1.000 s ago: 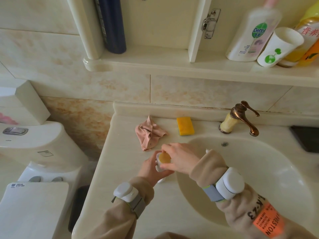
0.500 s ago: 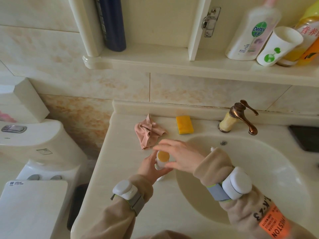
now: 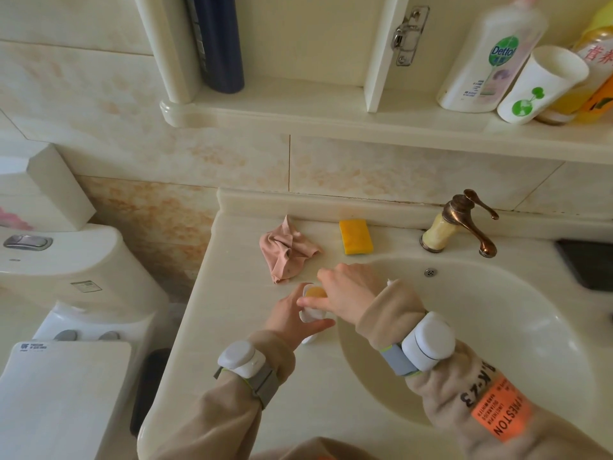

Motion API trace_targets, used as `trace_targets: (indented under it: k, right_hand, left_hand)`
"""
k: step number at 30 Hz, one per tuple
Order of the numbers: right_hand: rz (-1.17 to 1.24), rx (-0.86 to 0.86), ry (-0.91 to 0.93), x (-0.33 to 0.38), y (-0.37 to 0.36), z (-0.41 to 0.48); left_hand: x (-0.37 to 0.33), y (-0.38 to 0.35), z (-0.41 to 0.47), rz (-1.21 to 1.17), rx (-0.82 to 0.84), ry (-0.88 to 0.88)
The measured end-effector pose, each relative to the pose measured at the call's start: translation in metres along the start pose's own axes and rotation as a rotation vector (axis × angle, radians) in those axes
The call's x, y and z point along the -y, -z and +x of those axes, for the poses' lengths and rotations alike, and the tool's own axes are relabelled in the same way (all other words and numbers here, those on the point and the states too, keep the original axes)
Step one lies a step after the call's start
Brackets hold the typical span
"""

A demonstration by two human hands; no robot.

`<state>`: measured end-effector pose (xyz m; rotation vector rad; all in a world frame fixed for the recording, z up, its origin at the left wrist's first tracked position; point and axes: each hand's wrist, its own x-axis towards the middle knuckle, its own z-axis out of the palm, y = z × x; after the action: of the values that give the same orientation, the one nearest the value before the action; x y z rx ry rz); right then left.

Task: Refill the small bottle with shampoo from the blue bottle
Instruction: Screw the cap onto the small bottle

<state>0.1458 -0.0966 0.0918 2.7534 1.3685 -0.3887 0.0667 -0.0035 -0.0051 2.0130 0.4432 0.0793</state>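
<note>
We looked down at a cream marble-look counter (image 3: 229, 330) beside a round cream basin (image 3: 491, 330). A small white bottle (image 3: 311, 315) with an orange top stood on the counter at the basin's nine o'clock edge, just inside its rim line. Our left hand (image 3: 287, 315) wrapped it from the seven o'clock side, with the thumb (image 3: 320, 324) curled under its near face and the fingers curved round the far side. Our right hand (image 3: 351, 290) came in from four o'clock. Its thumb (image 3: 313, 303) lay across the bottle just below the orange top and its fingers reached over the far side, so the top sat pinched between them. From the small white bottle, a crumpled pink cloth (image 3: 287, 254) lay at eleven o'clock, close by. A yellow rectangular sponge (image 3: 355, 236) lay at one o'clock. A bronze tap (image 3: 464, 224) stood at two o'clock. The tall dark blue bottle (image 3: 217, 44) stood upright on the cream shelf (image 3: 298, 116), well apart at eleven o'clock, with neither hand on it.
</note>
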Motion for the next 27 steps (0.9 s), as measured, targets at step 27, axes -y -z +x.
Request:
trace_targets:
  k: [27]
  right_hand:
    - [0.215,0.132,0.23,-0.024,0.005,-0.003]
  left_hand:
    - [0.002,-0.001,0.002,-0.026,-0.004,-0.005]
